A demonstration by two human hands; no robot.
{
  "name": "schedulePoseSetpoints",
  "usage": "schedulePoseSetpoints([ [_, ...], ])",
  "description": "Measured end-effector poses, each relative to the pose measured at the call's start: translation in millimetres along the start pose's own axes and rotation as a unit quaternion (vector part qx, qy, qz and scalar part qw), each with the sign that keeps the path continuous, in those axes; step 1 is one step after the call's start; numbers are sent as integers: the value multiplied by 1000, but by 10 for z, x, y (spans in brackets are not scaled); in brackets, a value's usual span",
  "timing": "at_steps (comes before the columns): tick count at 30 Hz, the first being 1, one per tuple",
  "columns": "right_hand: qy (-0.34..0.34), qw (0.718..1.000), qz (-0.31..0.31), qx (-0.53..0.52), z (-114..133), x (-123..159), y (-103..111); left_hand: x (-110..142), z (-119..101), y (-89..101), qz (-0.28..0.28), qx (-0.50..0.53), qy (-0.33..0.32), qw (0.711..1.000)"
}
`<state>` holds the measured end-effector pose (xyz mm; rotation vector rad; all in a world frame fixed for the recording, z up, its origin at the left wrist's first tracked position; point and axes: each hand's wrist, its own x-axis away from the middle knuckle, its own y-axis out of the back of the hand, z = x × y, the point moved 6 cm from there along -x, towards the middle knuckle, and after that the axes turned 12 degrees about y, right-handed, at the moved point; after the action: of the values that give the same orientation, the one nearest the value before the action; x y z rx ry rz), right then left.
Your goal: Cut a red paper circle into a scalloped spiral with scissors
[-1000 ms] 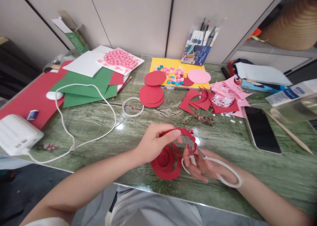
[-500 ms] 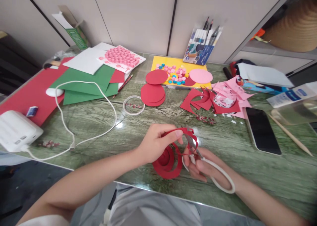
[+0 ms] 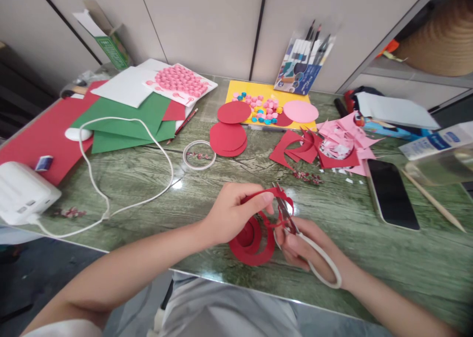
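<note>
Head view: your left hand pinches the curling red paper spiral at near centre; your right hand grips the white-handled metal scissors. Probably light, floppy and easily torn, the spiral is best pinched beside the scissors.

Strip in the left hand, scissors in the right hand; spiral just before the grip, near the edge of the table. Left of the grip, cable, then charger; behind, discs, then a sheet bearing beads. Right, phone, then stick.
</note>
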<state>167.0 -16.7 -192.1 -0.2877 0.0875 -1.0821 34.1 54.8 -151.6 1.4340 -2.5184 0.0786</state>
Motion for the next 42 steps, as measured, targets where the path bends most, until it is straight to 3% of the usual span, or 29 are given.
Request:
schedulePoseSetpoints([
  [12, -4, 999, -29, 29, 52, -4, 51, -23, -35, 65, -13, 41, -4, 999],
  [23, -3, 998, -14, 54, 119, -10, 52, -42, -76, 108, -10, 33, -13, 999],
  [32, -75, 994, 20, 79, 112, 40, 140, -83, -165, 211, 49, -40, 2, 998],
  [42, -118, 972, 92, 183, 182, 73, 170, -62, -243, 270, 124, -91, 30, 988],
])
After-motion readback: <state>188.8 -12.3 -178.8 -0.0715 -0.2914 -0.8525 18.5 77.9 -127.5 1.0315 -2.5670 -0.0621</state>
